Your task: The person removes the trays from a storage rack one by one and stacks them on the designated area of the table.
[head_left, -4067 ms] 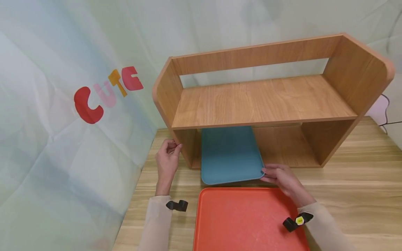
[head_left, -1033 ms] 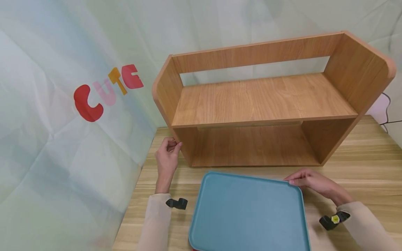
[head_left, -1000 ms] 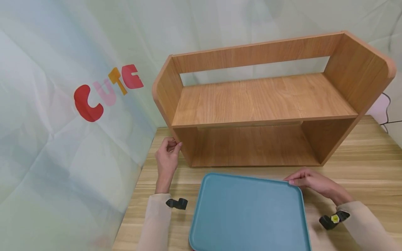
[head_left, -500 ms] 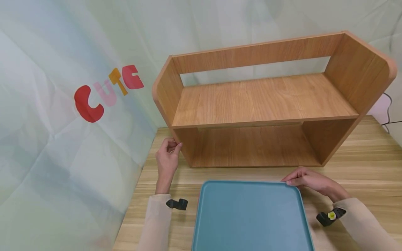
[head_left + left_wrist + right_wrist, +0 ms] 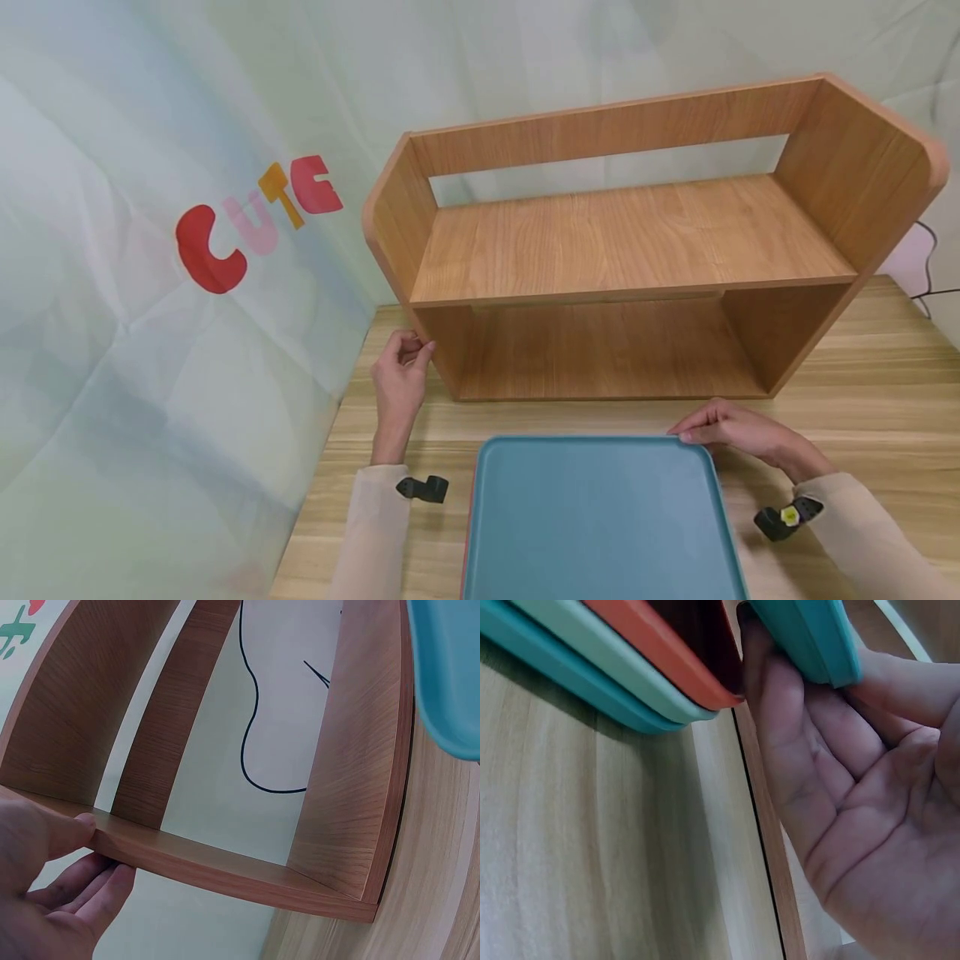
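Observation:
My left hand (image 5: 401, 379) pinches the front edge of the left side panel of a wooden shelf (image 5: 630, 237); in the left wrist view the thumb and fingers (image 5: 112, 892) lie on either side of the board. In front of the shelf my right hand (image 5: 750, 433) holds a blue tray (image 5: 600, 517) by its far right corner, thumb on the rim and fingers beneath. The right wrist view has that corner raised above a stack: a red tray (image 5: 667, 656) on top, then a pale green tray (image 5: 619, 667) and a teal tray (image 5: 577, 694).
The shelf stands on a wood-grain table (image 5: 855, 400), its lower compartment facing me. A pale fabric backdrop (image 5: 247, 417) with the word CUTE hangs at the left and behind. Black wrist cameras sit on both sleeves.
The blue tray has come out of the shelf's lower compartment and now covers the red tray. Over the last second it turned square and slid slightly nearer me. The left hand stayed put.

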Available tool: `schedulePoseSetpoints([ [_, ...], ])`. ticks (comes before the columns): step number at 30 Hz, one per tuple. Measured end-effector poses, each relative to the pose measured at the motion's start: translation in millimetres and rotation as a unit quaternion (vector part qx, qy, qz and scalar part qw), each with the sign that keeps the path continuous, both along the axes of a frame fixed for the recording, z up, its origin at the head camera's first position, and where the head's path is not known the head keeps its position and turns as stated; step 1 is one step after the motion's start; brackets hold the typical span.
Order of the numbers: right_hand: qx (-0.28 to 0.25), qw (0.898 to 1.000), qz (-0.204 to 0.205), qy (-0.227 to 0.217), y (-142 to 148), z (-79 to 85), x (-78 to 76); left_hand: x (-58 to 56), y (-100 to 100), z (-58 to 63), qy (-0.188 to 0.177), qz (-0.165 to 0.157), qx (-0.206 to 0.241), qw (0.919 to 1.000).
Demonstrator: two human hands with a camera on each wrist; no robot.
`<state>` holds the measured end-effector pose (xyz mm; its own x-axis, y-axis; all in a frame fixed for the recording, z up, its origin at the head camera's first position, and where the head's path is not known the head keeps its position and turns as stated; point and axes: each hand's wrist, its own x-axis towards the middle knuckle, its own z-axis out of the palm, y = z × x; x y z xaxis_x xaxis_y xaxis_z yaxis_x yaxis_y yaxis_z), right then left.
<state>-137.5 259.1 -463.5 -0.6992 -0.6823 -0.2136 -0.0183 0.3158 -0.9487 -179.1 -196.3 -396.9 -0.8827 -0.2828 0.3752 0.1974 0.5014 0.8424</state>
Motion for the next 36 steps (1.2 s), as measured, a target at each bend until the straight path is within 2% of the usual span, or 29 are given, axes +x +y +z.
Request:
schedulePoseSetpoints([
  [7,0.064,0.995,-0.067,0.035,-4,-1.6,7.5,0.7,2,0.3,0.006,-0.001,0.001,1.0000],
  [12,0.065,0.991,-0.099,0.057,-9,-7.1,12.7,2.1,2,1.2,0.006,0.005,-0.005,1.0000],
  [17,0.043,0.987,-0.126,0.087,-13,-15.5,16.8,2.8,2,0.9,0.000,0.008,-0.010,0.9999],
  [24,-0.001,0.984,-0.143,0.110,-16,-28.4,19.6,3.2,2,0.8,0.003,0.008,-0.003,1.0000],
  [32,0.013,0.982,-0.157,0.106,-17,-29.5,21.9,3.0,4,-0.3,0.005,0.013,-0.003,0.9999],
  [36,0.012,0.980,-0.155,0.121,-18,-28.3,24.0,3.0,5,-0.9,0.002,0.016,-0.003,0.9999],
])
